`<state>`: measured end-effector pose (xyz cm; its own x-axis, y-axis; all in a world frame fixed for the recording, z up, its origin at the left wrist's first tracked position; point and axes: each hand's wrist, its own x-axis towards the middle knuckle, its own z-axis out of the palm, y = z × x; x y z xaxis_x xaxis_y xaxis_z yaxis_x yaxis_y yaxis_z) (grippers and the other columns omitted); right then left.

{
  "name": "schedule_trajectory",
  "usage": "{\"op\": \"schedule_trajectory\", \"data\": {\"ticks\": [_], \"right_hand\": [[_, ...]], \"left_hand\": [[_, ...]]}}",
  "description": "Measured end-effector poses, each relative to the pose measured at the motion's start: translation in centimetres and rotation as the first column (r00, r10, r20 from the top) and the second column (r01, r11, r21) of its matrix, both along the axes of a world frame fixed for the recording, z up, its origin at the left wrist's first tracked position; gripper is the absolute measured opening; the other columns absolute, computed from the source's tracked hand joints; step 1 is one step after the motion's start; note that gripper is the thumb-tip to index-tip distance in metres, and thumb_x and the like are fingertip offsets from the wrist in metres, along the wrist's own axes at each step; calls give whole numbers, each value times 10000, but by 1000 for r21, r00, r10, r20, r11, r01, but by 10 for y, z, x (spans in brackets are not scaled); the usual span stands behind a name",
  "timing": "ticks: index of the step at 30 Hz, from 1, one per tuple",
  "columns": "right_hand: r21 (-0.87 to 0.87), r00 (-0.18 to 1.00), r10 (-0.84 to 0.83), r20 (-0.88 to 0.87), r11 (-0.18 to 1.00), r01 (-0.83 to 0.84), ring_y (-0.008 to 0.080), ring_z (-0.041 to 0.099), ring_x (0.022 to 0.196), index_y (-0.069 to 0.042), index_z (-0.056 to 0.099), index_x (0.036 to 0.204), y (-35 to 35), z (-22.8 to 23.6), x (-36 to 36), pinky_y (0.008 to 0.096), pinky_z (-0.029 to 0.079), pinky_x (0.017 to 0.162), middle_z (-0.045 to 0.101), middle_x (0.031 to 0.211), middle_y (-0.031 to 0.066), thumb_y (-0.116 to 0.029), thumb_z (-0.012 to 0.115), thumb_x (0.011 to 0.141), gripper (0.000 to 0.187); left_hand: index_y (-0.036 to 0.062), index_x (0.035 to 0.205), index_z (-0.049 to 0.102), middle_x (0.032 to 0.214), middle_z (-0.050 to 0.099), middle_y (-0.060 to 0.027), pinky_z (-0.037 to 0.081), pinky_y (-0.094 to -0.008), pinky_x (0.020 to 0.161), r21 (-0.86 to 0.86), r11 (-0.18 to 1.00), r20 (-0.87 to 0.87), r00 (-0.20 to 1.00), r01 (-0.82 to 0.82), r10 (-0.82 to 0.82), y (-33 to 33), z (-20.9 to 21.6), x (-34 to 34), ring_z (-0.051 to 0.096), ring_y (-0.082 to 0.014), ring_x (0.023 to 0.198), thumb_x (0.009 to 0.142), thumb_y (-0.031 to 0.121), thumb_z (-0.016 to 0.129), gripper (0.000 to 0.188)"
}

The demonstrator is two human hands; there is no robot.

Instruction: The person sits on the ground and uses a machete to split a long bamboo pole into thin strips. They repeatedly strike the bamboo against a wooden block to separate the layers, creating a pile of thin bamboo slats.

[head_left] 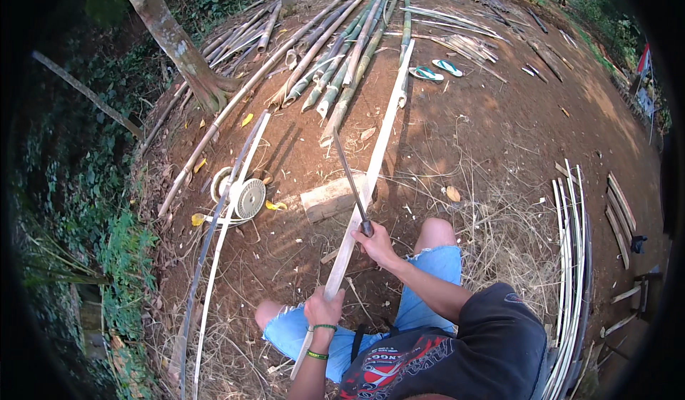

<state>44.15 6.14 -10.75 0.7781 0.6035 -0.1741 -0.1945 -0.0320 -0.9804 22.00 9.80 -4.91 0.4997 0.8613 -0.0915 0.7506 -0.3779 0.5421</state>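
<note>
A long pale split bamboo strip runs from my lap out toward the bamboo pile. My left hand is closed around its near part, between my knees. In my right hand is the dark handle of a long-bladed knife, held beside the strip. The blade points away from me and slightly left, crossing above a short wooden block on the ground. The strip passes over the right end of this block. Whether the blade touches the strip, I cannot tell.
Green bamboo poles lie in a pile ahead, near a tree trunk. Two flip-flops are right of it. Thin strips and a round ribbed object lie left; more strips lie right.
</note>
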Motion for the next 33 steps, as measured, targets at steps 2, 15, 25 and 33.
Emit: {"op": "schedule_trajectory", "data": {"ticks": [2,15,25,33], "right_hand": [[9,999,-12,49,1000,12,101,537,495,-34,589,836,6,2,12,301,409,453,548,599,11,-172,761,875,225],[-291,973,-45,226,950,111,272,638,722,6,632,883,19,-18,33,423,482,679,643,749,123,-273,825,754,363],[-274,964,59,258,962,15,256,634,689,-11,648,863,52,-35,18,391,495,683,663,740,114,-166,791,710,260],[-75,996,-3,93,997,10,137,531,579,-37,593,823,102,6,25,327,432,546,575,681,12,-26,780,723,212]], "left_hand": [[29,941,725,802,712,-215,538,-461,723,6,1000,6,1000,-18,18,2,5,13,700,-398,788,740,368,828,407],[15,1021,709,902,717,-249,544,-490,784,-76,996,-23,999,-36,34,4,-31,56,702,-414,879,759,325,811,418],[10,1099,656,1000,701,-224,536,-476,836,218,975,-57,997,-44,58,19,-11,51,678,-398,962,772,265,809,442],[26,1389,490,1378,527,-184,394,-427,1092,-384,858,561,824,343,-78,-40,21,-44,489,-328,1316,851,220,778,639]]}}
